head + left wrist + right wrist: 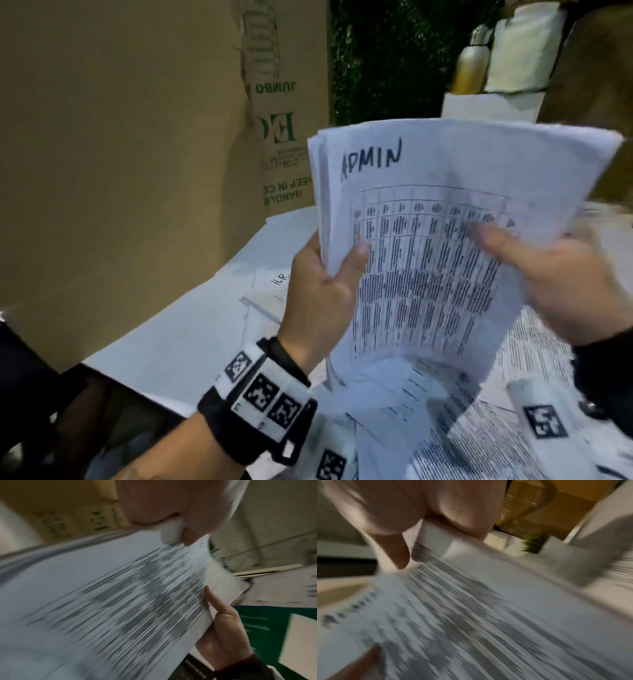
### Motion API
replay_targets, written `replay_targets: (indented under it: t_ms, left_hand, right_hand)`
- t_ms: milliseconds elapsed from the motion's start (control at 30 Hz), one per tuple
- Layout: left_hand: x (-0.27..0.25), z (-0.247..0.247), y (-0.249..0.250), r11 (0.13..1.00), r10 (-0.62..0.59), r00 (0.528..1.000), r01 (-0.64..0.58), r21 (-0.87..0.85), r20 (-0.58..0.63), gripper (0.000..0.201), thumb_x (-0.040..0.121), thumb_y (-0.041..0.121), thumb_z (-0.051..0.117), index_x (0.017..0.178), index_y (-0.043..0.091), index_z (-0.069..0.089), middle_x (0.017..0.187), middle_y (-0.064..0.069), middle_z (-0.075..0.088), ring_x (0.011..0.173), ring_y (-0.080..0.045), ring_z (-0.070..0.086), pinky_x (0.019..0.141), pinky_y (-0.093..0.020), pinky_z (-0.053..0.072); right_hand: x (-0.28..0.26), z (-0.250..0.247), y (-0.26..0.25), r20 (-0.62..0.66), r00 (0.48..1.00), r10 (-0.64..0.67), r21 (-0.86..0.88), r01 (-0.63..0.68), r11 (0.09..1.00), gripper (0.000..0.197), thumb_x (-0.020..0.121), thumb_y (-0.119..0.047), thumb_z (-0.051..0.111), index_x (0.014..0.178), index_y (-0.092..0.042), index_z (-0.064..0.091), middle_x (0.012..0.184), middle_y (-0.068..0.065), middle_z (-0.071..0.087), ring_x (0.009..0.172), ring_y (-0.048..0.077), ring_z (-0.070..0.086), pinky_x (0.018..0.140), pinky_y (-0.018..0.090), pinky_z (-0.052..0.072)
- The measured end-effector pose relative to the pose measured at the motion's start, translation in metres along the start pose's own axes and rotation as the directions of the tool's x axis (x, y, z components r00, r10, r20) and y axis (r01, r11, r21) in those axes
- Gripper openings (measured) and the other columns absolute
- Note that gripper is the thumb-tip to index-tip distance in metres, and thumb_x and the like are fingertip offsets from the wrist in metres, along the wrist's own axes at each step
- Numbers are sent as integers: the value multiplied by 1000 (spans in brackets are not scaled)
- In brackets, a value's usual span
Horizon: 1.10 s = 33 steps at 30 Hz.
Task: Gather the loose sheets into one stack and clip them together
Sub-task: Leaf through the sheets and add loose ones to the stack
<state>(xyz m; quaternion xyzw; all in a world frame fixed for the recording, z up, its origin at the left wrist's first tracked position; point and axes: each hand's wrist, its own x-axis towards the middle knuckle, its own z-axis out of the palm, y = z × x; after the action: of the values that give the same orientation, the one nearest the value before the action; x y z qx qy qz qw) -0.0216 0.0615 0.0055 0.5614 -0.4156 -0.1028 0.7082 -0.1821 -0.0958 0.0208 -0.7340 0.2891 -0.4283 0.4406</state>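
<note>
A stack of white printed sheets (438,219) stands raised in front of me, its top page marked "ADMIN" above a table of dark rows. My left hand (329,274) grips the stack's left edge, thumb on the front page. On the right side my right hand (548,267) pinches the sheets, thumb across the print. The stack (120,601) fills the left wrist view, with my left hand (171,507) at its upper edge and my right hand (226,635) below. The blurred right wrist view shows the sheets (488,615) under my right hand (419,513). No clip is visible.
More printed sheets (479,428) lie loose on the white table (191,335) under my hands, one marked "H.R" (274,284). A tall cardboard box (137,137) stands at the left. A bottle (469,68) and white packages sit at the back right.
</note>
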Motion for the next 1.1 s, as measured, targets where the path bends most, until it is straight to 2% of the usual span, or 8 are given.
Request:
replay_targets:
  t_ms: [67, 133, 267, 367, 533, 800, 933, 1100]
  left_hand:
    - [-6, -5, -15, 993, -119, 991, 119, 11, -59, 12, 97, 20, 61, 87, 19, 67, 79, -6, 59, 70, -14, 53, 69, -30, 45]
    - [-2, -7, -20, 973, -228, 961, 220, -68, -156, 14, 97, 20, 61, 85, 26, 66, 80, 5, 63, 72, -10, 55, 75, -27, 44]
    - [14, -16, -19, 808, -527, 839, 446, -384, -133, 23, 101, 13, 53, 123, 15, 61, 121, 2, 68, 115, -21, 61, 107, -42, 44]
    - [2, -28, -25, 636, -681, 731, 568, -523, -35, 24, 103, 11, 47, 116, 11, 67, 109, -9, 76, 109, -34, 68, 101, -54, 50]
    - [-24, -28, -53, 585, -784, 607, 656, -477, -128, 19, 100, 4, 46, 109, 9, 62, 94, -10, 71, 81, -23, 64, 75, -37, 50]
    - [-24, -23, -58, 697, -713, 673, 648, -308, -198, 28, 92, 1, 57, 115, 15, 67, 113, 2, 75, 91, -2, 65, 66, -18, 37]
    - [-24, -24, -63, 704, -704, 685, 641, -305, -185, 35, 91, 5, 61, 125, 14, 59, 128, 3, 65, 115, -12, 59, 78, -20, 38]
    - [-16, -33, -68, 728, -661, 724, 554, -405, -198, 6, 92, 8, 62, 96, 11, 60, 87, -2, 63, 80, -18, 61, 71, -29, 46]
  right_hand:
    - [-5, 11, 10, 153, 977, 147, -48, -141, 989, 76, 65, -58, 73, 111, 3, 69, 118, 26, 70, 104, 47, 66, 94, 61, 52]
    - [0, 23, 17, 221, 956, 192, -44, -187, 981, 50, 69, -48, 74, 100, -9, 75, 108, 9, 77, 102, 31, 71, 99, 53, 51]
    - [51, 45, 9, 261, 951, 167, -193, -118, 974, 26, 85, -31, 75, 92, -5, 74, 78, 4, 77, 71, 22, 71, 70, 30, 57]
    - [84, 68, 11, 424, 838, 345, -482, -114, 869, 38, 78, -41, 80, 101, -11, 74, 102, 13, 77, 96, 32, 70, 96, 47, 54]
    - [87, 113, 42, 448, 719, 531, -780, 24, 625, 75, 85, -48, 70, 145, -10, 44, 144, 8, 54, 128, 27, 53, 104, 34, 43]
    - [92, 124, 70, 445, 743, 500, -778, 44, 627, 84, 82, -47, 75, 148, -9, 40, 141, 5, 58, 126, 23, 56, 98, 28, 43]
    - [92, 113, 68, 522, 765, 378, -683, 109, 722, 41, 79, -41, 79, 78, -6, 60, 72, 2, 56, 62, 16, 51, 54, 27, 34]
    - [77, 79, 32, 516, 847, 129, -321, 51, 946, 21, 79, -31, 82, 64, -24, 68, 53, -2, 60, 51, 15, 50, 50, 23, 38]
